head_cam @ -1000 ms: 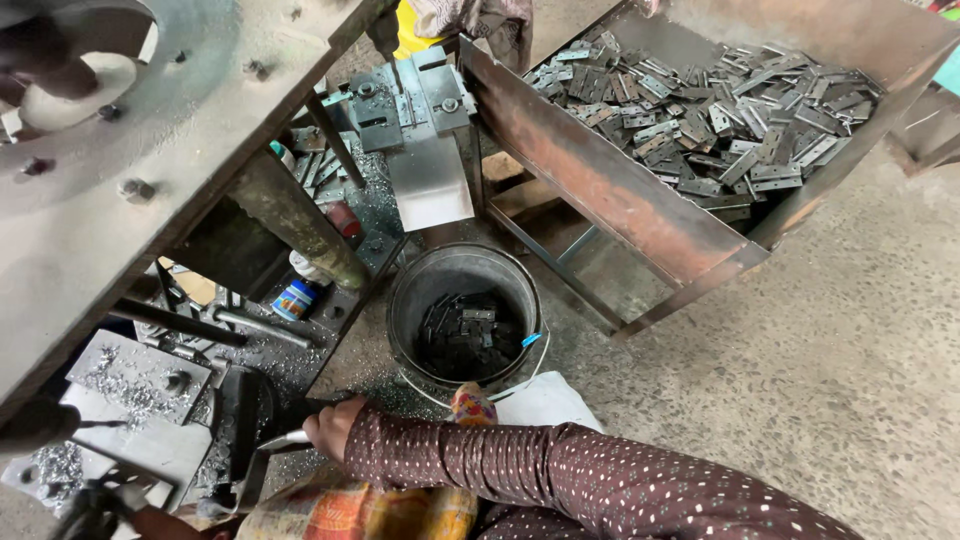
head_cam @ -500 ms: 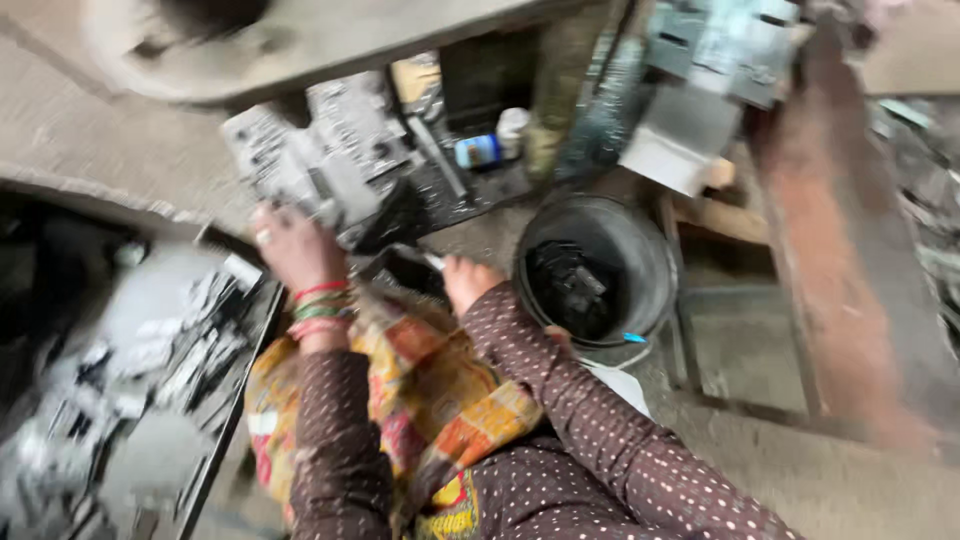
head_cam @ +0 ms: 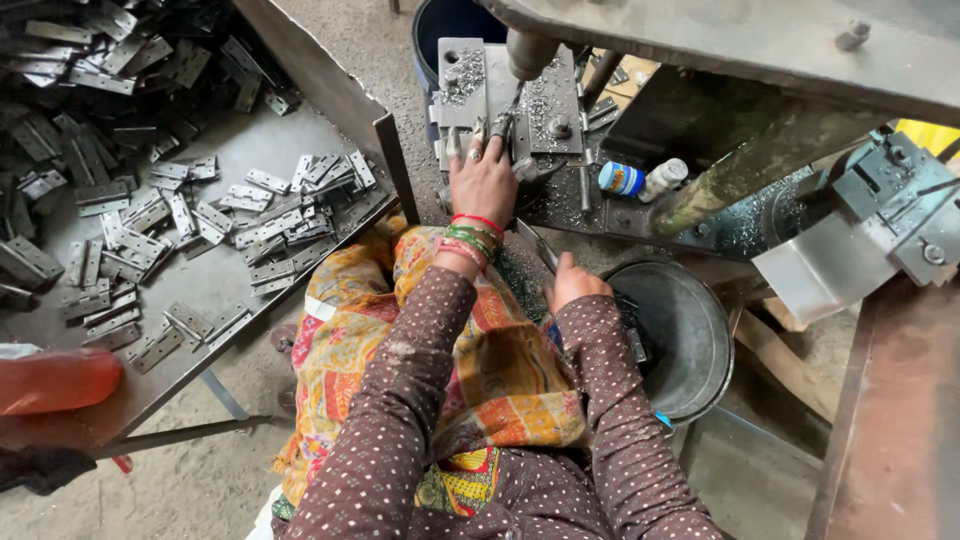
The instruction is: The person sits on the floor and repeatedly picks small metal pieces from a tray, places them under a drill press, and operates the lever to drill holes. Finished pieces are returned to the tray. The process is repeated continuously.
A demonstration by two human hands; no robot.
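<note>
My left hand point(head_cam: 483, 182), with rings and red and green bangles at the wrist, reaches forward onto the grey press die point(head_cam: 500, 110), which is strewn with metal shavings. Its fingertips touch the block under the round ram point(head_cam: 528, 50); I cannot see whether they pinch a part. My right hand point(head_cam: 575, 283) is closed in a fist near my lap, at the end of a thin metal rod point(head_cam: 535, 245) that points toward the die. A patterned orange cloth point(head_cam: 480, 360) covers my lap.
A sloping steel tray point(head_cam: 200, 290) at the left holds several flat metal hinge leaves point(head_cam: 285, 225). A metal bucket point(head_cam: 690, 330) stands right of my right hand. Two small bottles point(head_cam: 640, 178) lie by the die. A second die block point(head_cam: 900, 215) sits at the right, a red object point(head_cam: 55, 380) at the lower left.
The view has swung left from the bucket and far bin to the press die and left tray. My left hand has come onto the die; my right hand stays closed near the bucket.
</note>
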